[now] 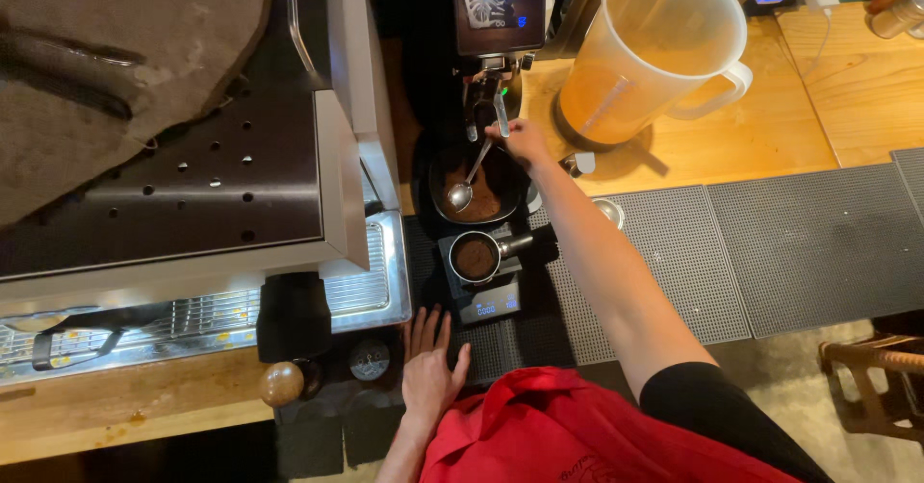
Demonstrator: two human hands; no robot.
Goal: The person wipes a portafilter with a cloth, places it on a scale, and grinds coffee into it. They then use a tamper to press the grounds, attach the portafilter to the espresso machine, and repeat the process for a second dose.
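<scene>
One spoon [469, 180], one scale [486, 295], one cup of grounds [475, 256], one jug [654, 50] at 1 o'clock, two hands: left [428, 372], right [525, 141].

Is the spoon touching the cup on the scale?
Apart. The head view shows the spoon, held by the right hand, over the dark tray, with a clear gap before the cup on the scale.

Café bar: espresso machine [192, 185], coffee grinder [496, 21], scale [489, 300], rubber bar mats [770, 242] on wooden counter [770, 117].
</scene>
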